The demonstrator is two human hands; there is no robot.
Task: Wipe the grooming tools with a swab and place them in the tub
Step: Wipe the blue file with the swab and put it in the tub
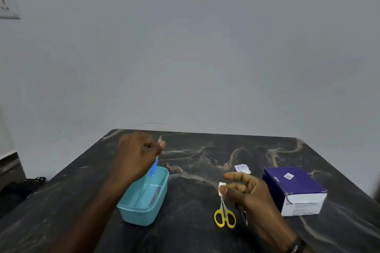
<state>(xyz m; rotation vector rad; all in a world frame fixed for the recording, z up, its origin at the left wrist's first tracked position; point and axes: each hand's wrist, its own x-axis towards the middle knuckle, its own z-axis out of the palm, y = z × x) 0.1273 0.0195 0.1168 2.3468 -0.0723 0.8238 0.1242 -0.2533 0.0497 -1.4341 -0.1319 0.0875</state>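
Nearest the lens, my right hand [249,191] hovers low over the dark marbled bench [205,236], a dark band at its wrist. Its grip pinches a small white swab [221,188] between thumb and a curled finger, while the forefinger points out to the left above it. Directly below the swab lie the yellow-handled scissors [224,214], blades pointing away from me and their tips hidden behind the swab. Just to their right a metal nail clipper [244,217] lies on the bench, its far end covered by my palm.

Across the bench, my left hand [139,155] is raised above the far end of the light blue tub [144,214]. Its grip is closed around a blue-handled tool [153,168]: the blue handle hangs down out of the hand toward the tub's open top, and a thin metal tip shows above my thumb. I cannot tell what kind of tool it is. Something pale and thin seems to lie inside the tub, too blurred to name.

Beyond my right hand a torn white sachet [242,168] rests flat on the bench. To its right sits a purple and white box [294,190], well apart from the tub.
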